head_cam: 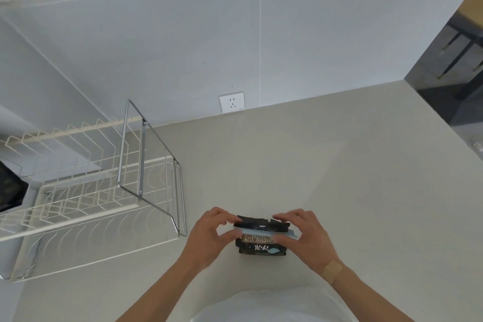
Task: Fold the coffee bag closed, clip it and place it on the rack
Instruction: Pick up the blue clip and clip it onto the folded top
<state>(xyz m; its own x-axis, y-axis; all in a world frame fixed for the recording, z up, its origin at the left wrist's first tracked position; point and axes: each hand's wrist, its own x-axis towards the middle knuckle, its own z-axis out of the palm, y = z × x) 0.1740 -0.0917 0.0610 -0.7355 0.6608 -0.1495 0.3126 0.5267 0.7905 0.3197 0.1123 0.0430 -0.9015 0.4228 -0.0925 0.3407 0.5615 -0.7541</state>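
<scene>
A small black coffee bag (260, 246) with gold and white print stands on the pale counter near me. Its top is folded over, and a long light-blue clip (264, 232) lies across the fold. My left hand (209, 235) pinches the bag's top and the clip's left end. My right hand (304, 236) grips the clip's right end and the bag's top corner. The wire rack (91, 191) stands on the counter to the left, apart from the bag.
The counter (339, 178) stretches right and back to a grey wall with a white power socket (232, 101). The rack has a chrome frame (146, 159) rising at its right end. A dark object (10, 188) sits at the far left edge.
</scene>
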